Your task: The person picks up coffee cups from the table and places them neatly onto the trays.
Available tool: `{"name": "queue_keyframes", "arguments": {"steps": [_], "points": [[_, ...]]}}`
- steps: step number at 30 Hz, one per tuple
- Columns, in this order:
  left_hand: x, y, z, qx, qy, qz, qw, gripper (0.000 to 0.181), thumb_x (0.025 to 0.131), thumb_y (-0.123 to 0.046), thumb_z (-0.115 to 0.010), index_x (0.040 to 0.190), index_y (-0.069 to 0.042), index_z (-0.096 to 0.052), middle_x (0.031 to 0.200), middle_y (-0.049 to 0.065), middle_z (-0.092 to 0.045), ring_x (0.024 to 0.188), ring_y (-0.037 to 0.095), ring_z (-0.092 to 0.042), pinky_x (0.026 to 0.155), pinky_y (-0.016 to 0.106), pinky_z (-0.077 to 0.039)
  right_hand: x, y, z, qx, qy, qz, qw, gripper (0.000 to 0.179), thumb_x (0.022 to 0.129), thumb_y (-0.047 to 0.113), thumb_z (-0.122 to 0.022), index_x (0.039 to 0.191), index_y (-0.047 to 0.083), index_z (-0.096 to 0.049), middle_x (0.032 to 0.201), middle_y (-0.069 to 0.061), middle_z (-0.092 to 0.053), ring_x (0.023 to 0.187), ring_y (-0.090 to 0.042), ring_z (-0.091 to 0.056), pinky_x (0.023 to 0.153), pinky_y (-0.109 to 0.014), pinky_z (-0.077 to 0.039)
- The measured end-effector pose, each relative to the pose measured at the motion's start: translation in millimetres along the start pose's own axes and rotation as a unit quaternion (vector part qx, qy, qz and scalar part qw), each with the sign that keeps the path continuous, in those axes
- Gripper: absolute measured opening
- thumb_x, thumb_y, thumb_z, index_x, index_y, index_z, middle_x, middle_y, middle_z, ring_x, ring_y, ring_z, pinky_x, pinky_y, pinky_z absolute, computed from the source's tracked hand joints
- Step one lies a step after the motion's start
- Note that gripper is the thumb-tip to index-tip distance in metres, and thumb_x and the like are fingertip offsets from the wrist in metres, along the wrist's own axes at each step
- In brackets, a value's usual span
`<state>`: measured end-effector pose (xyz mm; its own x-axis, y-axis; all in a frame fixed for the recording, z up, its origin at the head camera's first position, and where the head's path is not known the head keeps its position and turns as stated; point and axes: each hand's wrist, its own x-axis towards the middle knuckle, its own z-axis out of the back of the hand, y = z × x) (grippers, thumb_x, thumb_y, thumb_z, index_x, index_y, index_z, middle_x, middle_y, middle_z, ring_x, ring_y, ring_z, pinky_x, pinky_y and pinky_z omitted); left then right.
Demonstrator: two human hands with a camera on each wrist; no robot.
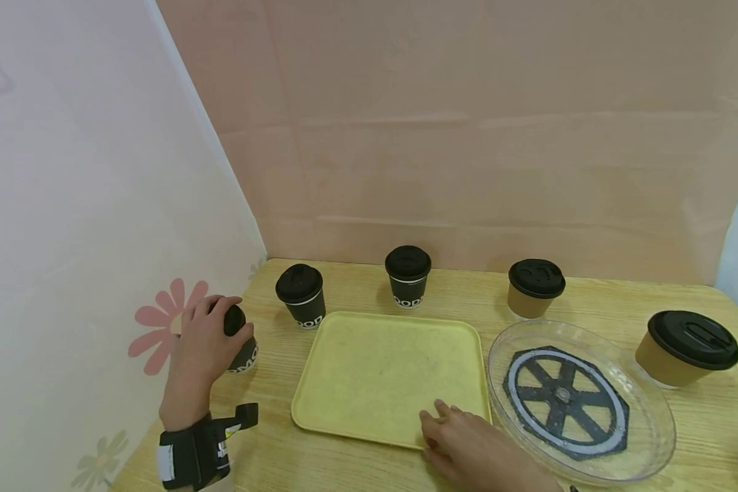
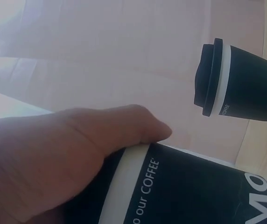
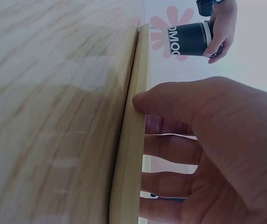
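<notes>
My left hand (image 1: pixel 204 345) grips a black paper coffee cup (image 1: pixel 244 357) from above, fingers and thumb around its lidded top. In the left wrist view the thumb lies along the upper side of this cup (image 2: pixel 189 189), just below the lid. A yellow rectangular tray (image 1: pixel 387 369) lies flat at the middle of the wooden table. On its near right edge rests my right hand (image 1: pixel 467 444). The right wrist view shows the thumb against the outside of the tray's rim (image 3: pixel 132 140), with relaxed fingers reaching over the rim.
Two more black lidded cups, one at the left (image 1: pixel 304 307) and one at the back (image 1: pixel 408 283), stand beyond the tray. Right of it lies a clear round dish (image 1: pixel 664 437) with a dark spoked pattern. Brown lidded cups (image 1: pixel 529 301) (image 1: pixel 670 362) stand behind and beside the dish.
</notes>
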<state>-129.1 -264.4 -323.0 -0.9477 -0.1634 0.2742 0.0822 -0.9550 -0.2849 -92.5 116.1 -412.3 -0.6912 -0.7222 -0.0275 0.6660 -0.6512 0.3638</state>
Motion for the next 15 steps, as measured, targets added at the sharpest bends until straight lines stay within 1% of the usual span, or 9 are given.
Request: {"name": "queue_keyframes", "arguments": {"steps": [3, 6, 10, 15], "points": [[-0.3, -3.0, 0.4, -0.004, -0.008, 0.003, 1.0, 0.046, 0.09, -0.025, -0.06, 0.132, -0.006, -0.054, 0.135, 0.025, -0.045, 0.126, 0.047, -0.033, 0.085, 0.072, -0.042, 0.2, 0, 0, 0.001, 0.006, -0.003, 1.0, 0.007, 0.094, 0.026, -0.064, 0.093, 0.019, -0.062, 0.081, 0.008, -0.055, 0.066, 0.002, -0.046, 0.056, -0.018, -0.04], [-0.3, -6.4, 0.0, -0.014, -0.024, -0.001, 0.9996, 0.045, 0.09, -0.026, -0.058, 0.131, -0.007, -0.055, 0.134, 0.024, -0.046, 0.124, 0.046, -0.035, 0.08, 0.068, -0.043, 0.3, 0, 0, 0.003, 0.009, -0.004, 0.9999, 0.007, 0.094, 0.026, -0.064, 0.093, 0.019, -0.062, 0.081, 0.008, -0.055, 0.066, 0.002, -0.047, 0.056, -0.017, -0.039], [0.4, -11.0, -0.4, -0.015, -0.041, -0.005, 0.999, 0.044, 0.091, -0.026, -0.058, 0.13, -0.008, -0.056, 0.133, 0.023, -0.047, 0.121, 0.045, -0.036, 0.072, 0.066, -0.042, -0.1, 0, 1, 0.005, 0.011, -0.008, 0.9999, 0.008, 0.094, 0.027, -0.064, 0.093, 0.019, -0.062, 0.082, 0.008, -0.055, 0.065, 0.002, -0.046, 0.056, -0.018, -0.039], [1.7, -13.8, 0.6, -0.014, -0.056, -0.001, 0.9984, 0.044, 0.091, -0.028, -0.059, 0.13, -0.009, -0.056, 0.133, 0.021, -0.048, 0.121, 0.044, -0.038, 0.074, 0.067, -0.042, -1.0, 1, 1, 0.0, 0.004, -0.008, 1.0, 0.009, 0.094, 0.027, -0.063, 0.093, 0.019, -0.061, 0.081, 0.009, -0.052, 0.062, 0.002, -0.043, 0.055, -0.018, -0.038]]}}
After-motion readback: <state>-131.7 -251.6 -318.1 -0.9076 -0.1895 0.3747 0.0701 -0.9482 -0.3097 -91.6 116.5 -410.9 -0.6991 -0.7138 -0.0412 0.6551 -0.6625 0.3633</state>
